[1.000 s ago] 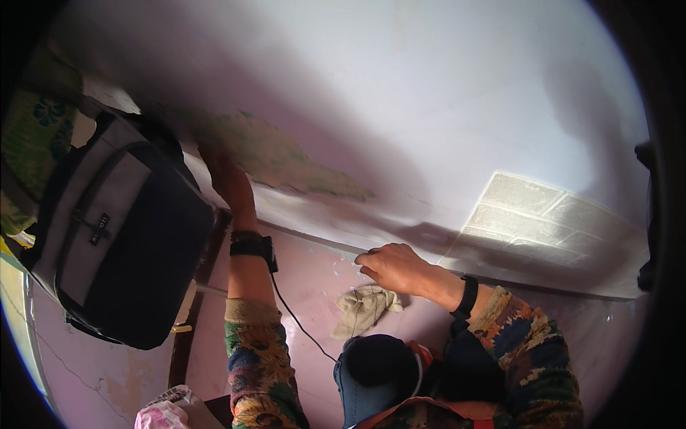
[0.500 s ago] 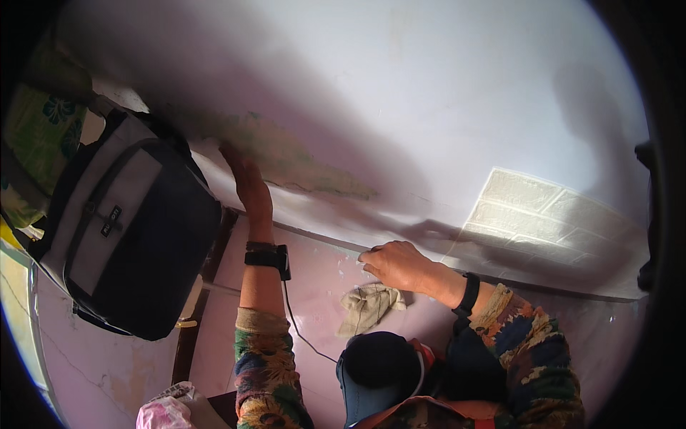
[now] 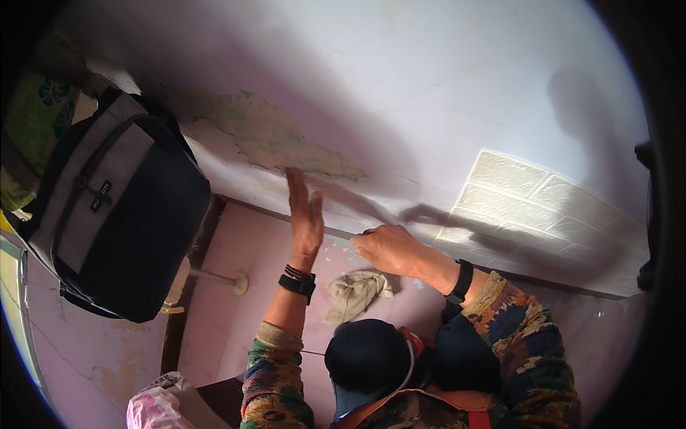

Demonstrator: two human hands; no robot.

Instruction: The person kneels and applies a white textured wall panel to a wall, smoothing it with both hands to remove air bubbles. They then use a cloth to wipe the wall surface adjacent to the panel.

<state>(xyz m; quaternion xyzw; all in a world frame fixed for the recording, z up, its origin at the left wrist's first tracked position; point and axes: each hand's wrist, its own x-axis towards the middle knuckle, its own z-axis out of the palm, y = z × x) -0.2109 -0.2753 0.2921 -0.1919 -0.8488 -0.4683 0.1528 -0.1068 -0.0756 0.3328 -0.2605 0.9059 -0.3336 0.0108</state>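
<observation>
Before me a pale lilac wall (image 3: pixel 429 79) carries a bare patch (image 3: pixel 286 143) where its paint has come off. My left hand (image 3: pixel 306 222) is at the wall's lower part, just under that patch, with the fingers stretched out and nothing in them. To its right, low by the wall's foot, my right hand (image 3: pixel 393 249) has its fingers bent and pressed together; whatever they might hold is hidden. A crumpled beige cloth (image 3: pixel 361 292) lies on the pink floor just below the right hand. A white brick-patterned panel (image 3: pixel 522 196) covers the wall on the right.
A black and grey backpack (image 3: pixel 136 222) stands at the left, beside green patterned fabric (image 3: pixel 43 121). At the lower left is a pink and white bag (image 3: pixel 157 407). A dark strip (image 3: pixel 189 286) runs along the floor by the backpack. Dark round objects (image 3: pixel 368 361) sit close to my body.
My left hand has moved right along the wall, from beside the backpack toward my right hand, uncovering more of the bare patch. The right hand stays near the wall's foot.
</observation>
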